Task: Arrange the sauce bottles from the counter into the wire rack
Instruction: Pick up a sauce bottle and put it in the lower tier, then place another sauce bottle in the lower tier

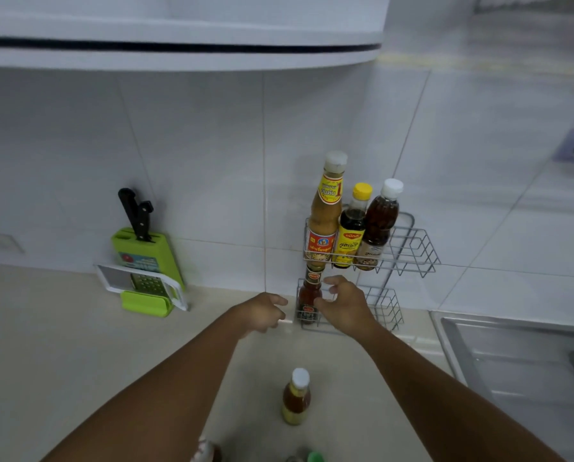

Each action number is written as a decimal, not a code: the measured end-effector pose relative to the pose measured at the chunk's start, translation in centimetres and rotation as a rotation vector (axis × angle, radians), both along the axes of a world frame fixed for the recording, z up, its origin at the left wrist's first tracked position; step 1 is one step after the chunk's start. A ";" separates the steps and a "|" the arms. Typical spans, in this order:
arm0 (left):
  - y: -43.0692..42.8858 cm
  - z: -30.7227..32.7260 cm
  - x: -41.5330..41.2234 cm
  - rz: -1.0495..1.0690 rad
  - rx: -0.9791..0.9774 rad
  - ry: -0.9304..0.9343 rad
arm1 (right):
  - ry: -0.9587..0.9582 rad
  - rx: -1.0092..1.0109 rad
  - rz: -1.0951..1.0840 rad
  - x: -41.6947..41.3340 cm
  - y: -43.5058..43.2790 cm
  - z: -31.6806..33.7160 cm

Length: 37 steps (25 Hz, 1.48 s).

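A two-tier wire rack [412, 243] hangs on the tiled wall. Its upper tier holds three bottles: a tall tan sauce bottle [325, 211], a dark bottle with a yellow cap [351, 231] and a brown bottle with a white cap [379, 225]. A red-brown sauce bottle [309, 296] stands at the left end of the lower tier. My right hand [344, 305] is beside it, fingers curled at the bottle and rack front. My left hand [262, 311] hovers just left of the rack, fingers loosely bent, holding nothing. A small white-capped sauce bottle [296, 396] stands on the counter between my forearms.
A green knife block [145, 251] with black knives and a grater [145, 285] stand at the left by the wall. A steel sink [519, 355] lies to the right. More bottle tops [209, 453] peek in at the bottom edge. A white hood hangs overhead.
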<state>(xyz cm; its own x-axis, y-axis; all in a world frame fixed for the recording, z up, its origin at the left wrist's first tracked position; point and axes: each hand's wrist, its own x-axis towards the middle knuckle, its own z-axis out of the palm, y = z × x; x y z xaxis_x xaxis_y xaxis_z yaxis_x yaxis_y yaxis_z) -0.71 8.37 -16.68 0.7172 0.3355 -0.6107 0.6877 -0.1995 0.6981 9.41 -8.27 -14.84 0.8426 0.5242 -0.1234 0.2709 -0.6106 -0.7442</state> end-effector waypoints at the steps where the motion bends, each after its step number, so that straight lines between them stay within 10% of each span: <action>1: -0.4 0.9 -0.8 -0.034 0.027 0.008 | 0.001 0.003 0.033 -1.0 -0.5 0.6; 10: -5.5 3.8 -7.3 -0.565 0.445 0.158 | 0.023 -0.323 0.459 -10.2 -4.1 0.9; 17: -7.3 1.6 -10.3 -0.528 0.494 0.169 | -0.256 -0.298 0.464 -11.8 -5.5 -1.4; 24: -8.6 5.4 -10.8 -0.222 0.096 -0.487 | -0.040 0.211 0.350 -9.7 -8.7 11.5; 30: -10.2 11.8 -8.1 -0.350 -0.062 -0.524 | -0.468 0.050 0.412 -7.0 -9.1 16.0; 32: -10.8 12.7 -7.0 -0.290 0.180 -0.538 | -0.480 0.021 0.318 -5.9 -8.5 15.9; 35: -11.9 13.0 -5.9 -0.231 1.106 -0.457 | -0.020 0.062 -0.029 -4.8 -7.5 15.7; 37: -12.3 13.2 -5.4 -0.214 1.221 -0.471 | 0.216 0.050 -0.079 -4.3 -7.7 16.2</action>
<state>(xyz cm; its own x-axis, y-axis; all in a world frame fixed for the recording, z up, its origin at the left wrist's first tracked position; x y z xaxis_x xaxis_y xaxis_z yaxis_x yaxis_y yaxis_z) -6.13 -3.93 -3.49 0.8830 0.3428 0.3206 0.3078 -0.9386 0.1558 5.06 -15.95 1.41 0.8382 0.4673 -0.2811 0.0544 -0.5845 -0.8096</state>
